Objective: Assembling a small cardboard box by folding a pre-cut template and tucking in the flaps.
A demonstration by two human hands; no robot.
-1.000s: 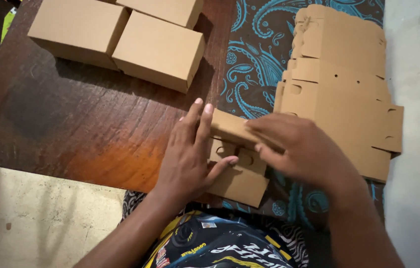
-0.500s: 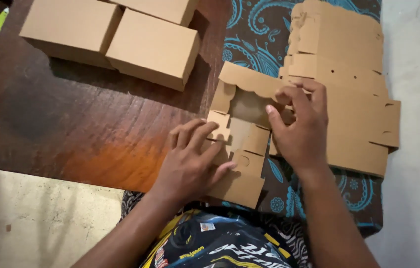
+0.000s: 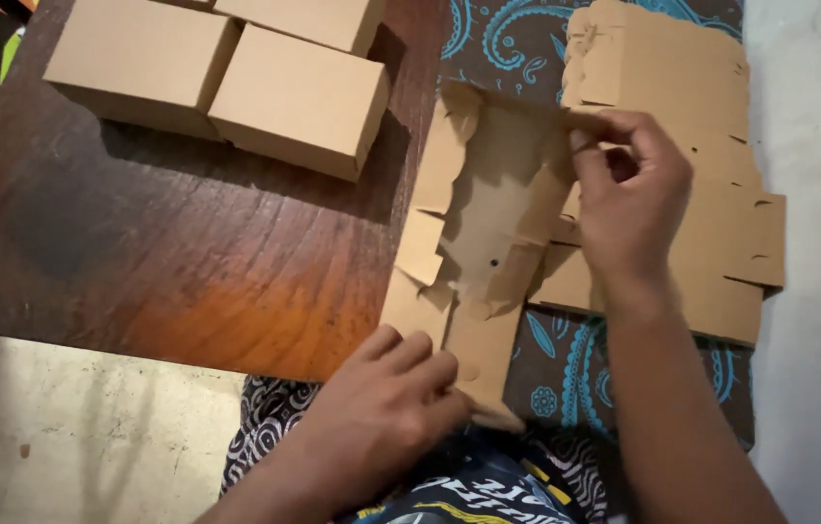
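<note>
A flat brown cardboard box blank (image 3: 488,233) lies partly unfolded across the edge of the wooden board (image 3: 187,272) and the patterned cloth (image 3: 517,39). My left hand (image 3: 386,412) presses and grips its near end, fingers curled over the lower flap. My right hand (image 3: 628,199) pinches the far right flap of the same blank and lifts it. Side flaps along the blank's left edge stand up slightly.
Three folded brown boxes (image 3: 299,97) sit together at the back of the wooden board. A stack of flat cardboard blanks (image 3: 711,213) lies on the cloth under my right hand. A pale floor (image 3: 71,446) shows at lower left, a white surface (image 3: 818,116) at right.
The blank has opened out further and lies longer toward the far side. My right hand moved up and away, lifting a flap. My left hand slid back to the blank's near end.
</note>
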